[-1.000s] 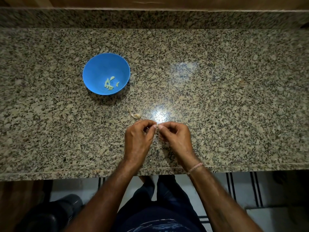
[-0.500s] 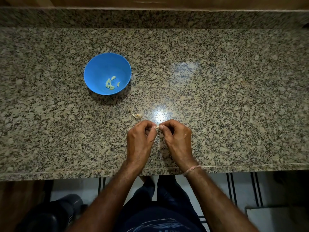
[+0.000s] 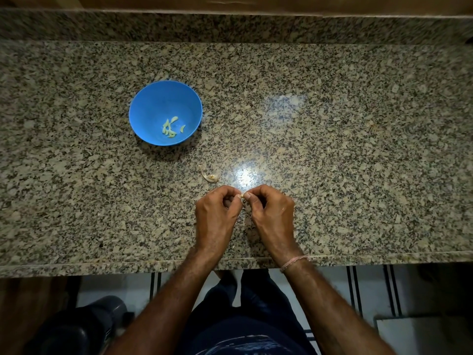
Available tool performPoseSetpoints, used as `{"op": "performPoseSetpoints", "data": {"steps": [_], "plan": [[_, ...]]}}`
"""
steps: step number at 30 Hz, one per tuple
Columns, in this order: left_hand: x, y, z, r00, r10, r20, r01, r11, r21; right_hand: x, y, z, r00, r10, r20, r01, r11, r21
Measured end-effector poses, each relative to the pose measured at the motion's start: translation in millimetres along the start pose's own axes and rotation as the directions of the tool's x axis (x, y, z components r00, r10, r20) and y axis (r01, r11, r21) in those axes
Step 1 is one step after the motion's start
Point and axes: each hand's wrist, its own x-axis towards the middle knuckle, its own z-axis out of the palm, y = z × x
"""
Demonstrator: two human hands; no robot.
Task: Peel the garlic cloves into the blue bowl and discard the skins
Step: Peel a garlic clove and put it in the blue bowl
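Over the near middle of the granite counter (image 3: 332,162), my left hand (image 3: 217,213) and my right hand (image 3: 271,213) meet fingertip to fingertip. Both pinch one small pale garlic clove (image 3: 242,196), of which only a sliver shows between the thumbs. The blue bowl (image 3: 153,103) stands to the far left of my hands and holds several peeled cloves (image 3: 171,128) at its bottom. A scrap of garlic skin (image 3: 210,174) lies on the counter just beyond my left hand.
The counter's front edge (image 3: 128,265) runs just under my wrists. A raised granite ledge (image 3: 230,26) borders the back. A dark bin (image 3: 76,326) stands on the tiled floor at lower left.
Both hands have shifted slightly away from me along the counter while keeping their pinch on the clove. The bowl and the skin scrap stay where they were.
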Motion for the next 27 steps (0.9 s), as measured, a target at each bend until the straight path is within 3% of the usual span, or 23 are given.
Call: {"op": "performPoseSetpoints", "data": {"steps": [6,13,17,20,23,27], "plan": [[-2.4,2.8,3.2,1.000,-0.007,-0.001,0.007,0.999,0.032,-1.8,0.2,3.2,0.996,-0.081,-0.039,0.076,0.991,-0.110],[-3.4,3.3,8.3,1.000,-0.002,-0.020,0.004,0.994,0.111,-2.9,1.3,5.3,0.993,-0.104,-0.063,0.096,0.989,-0.116],[-3.7,-0.8,10.9,0.998,-0.067,-0.019,0.068,0.995,0.076,-4.6,0.2,3.7,0.994,-0.081,-0.076,0.075,0.994,-0.078],[-5.5,-5.1,11.7,0.992,-0.127,0.009,0.126,0.989,0.074,-0.9,-1.8,-0.7,0.990,0.143,-0.001,-0.141,0.979,0.148],[-5.5,-4.8,12.4,0.988,-0.152,0.034,0.149,0.986,0.072,2.7,-1.0,-4.3,0.919,0.370,0.139,-0.395,0.844,0.363],[-2.1,-0.3,10.6,0.986,-0.165,0.024,0.165,0.986,0.001,2.8,3.2,-7.4,0.844,0.445,0.300,-0.536,0.669,0.514]]}}
